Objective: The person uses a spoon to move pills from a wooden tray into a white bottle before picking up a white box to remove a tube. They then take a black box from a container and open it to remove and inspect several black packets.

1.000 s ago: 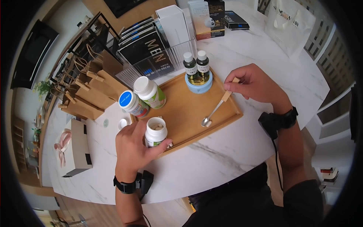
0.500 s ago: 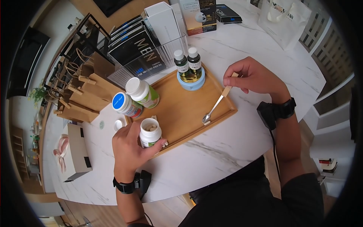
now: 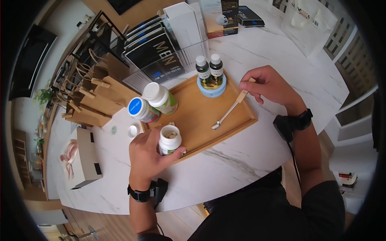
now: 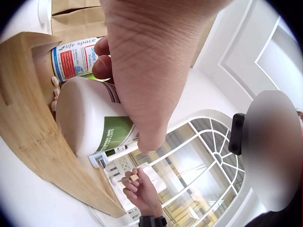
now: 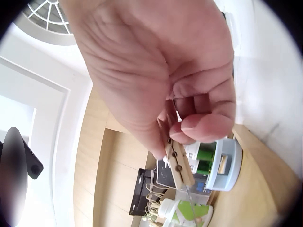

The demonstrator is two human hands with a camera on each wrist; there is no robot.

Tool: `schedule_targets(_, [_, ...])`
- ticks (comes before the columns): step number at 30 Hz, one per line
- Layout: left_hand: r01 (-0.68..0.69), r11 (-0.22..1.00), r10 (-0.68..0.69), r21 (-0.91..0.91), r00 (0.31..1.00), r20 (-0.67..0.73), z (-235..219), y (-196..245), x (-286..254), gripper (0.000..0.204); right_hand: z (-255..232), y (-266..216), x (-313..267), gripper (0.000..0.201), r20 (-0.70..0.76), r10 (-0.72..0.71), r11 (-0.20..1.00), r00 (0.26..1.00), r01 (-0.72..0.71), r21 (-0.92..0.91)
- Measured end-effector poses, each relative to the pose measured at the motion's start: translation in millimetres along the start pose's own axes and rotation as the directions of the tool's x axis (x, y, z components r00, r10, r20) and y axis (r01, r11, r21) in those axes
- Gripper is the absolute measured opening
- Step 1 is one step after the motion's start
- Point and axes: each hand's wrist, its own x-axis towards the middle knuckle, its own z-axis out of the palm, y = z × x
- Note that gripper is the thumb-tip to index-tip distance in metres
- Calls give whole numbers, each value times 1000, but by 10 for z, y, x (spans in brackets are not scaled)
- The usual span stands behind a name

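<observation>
In the head view my left hand (image 3: 146,154) grips an uncapped white pill bottle (image 3: 169,140) standing at the near left of the wooden tray (image 3: 189,116). White pills show inside its mouth. A few loose pills (image 4: 55,90) lie on the tray beside its base. My right hand (image 3: 271,88), over the tray's right edge, pinches a wooden clothespin (image 5: 180,163). A thin metal spoon (image 3: 227,115) extends from the clothespin's end, down and left. Its bowl is low over the tray near the front rim, with a white pill (image 3: 216,125) in it.
Two capped supplement bottles (image 3: 161,98) stand at the tray's left; two dark dropper-size bottles (image 3: 210,72) sit in a blue holder (image 3: 212,91) at the back. A white cap (image 3: 133,131), gift box (image 3: 82,158), brown paper bags (image 3: 96,96) and clear organizer (image 3: 169,66) surround the tray.
The spoon's bowl has shifted slightly left and off the front rim. The pill that lay beside the bowl is now in it. My left hand keeps its grip on the bottle.
</observation>
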Motion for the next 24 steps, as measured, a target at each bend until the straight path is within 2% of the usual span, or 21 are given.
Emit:
schedule_targets(1, [-17,1000,17,11,1000,8,-4,-10,0,52,49,-11,7,22,8,-10,1000,1000,10,2])
schedule_targets(3, [-43,999,44,26,999,-13,-7,-11,6,52,170,-52,9,20,-116,-29,985,993,48,168])
schedule_targets(4, [-74,997,75,30,997,-24,-11,-7,8,53,242,-89,3,20,-106,-43,984,993,61,170])
schedule_targets(7, [-78,996,79,44,997,-18,-21,-11,7,54,477,-228,-72,16,-239,-97,941,966,167,296])
schedule_targets(10, [-102,993,104,53,994,-29,-14,-21,12,53,684,-273,-144,15,-232,-190,940,954,245,238])
schedule_targets(11, [-100,994,102,49,994,-34,-13,-19,11,53,697,-243,-166,14,-217,-275,928,937,318,196])
schedule_targets(12, [-98,994,100,44,994,-39,-13,-22,8,53,696,-227,-153,14,-210,-278,927,937,319,197])
schedule_targets(14, [-95,994,98,52,994,-41,-12,-38,1,52,699,-183,-141,14,-321,-380,860,867,459,222])
schedule_targets(15, [-98,994,100,58,994,-41,-10,-42,0,52,667,-148,-125,14,-313,-377,862,872,454,225])
schedule_targets(17, [-88,995,90,53,995,-42,-27,-43,9,51,578,-69,-75,15,-370,-257,907,893,355,226])
schedule_targets(18, [-89,995,92,53,995,-46,-36,-49,13,50,564,-37,-60,15,-356,-253,911,900,345,226])
schedule_targets(20, [-60,997,63,45,996,-67,-28,-79,2,50,546,2,-16,14,-303,-137,956,943,206,208])
schedule_targets(21, [-45,999,48,24,993,-107,-46,-71,15,49,553,4,-8,14,-289,-143,958,947,206,201])
schedule_targets(22, [-34,999,35,7,988,-148,-67,-71,23,48,576,8,-20,14,-258,-155,977,954,187,106])
schedule_targets(23, [-24,1000,22,-15,991,-129,-94,-84,13,53,599,9,-27,14,-229,-166,985,959,173,10])
schedule_targets(24, [-19,1000,17,-9,989,-144,-90,-100,3,53,615,8,-24,14,-218,-179,983,959,185,4])
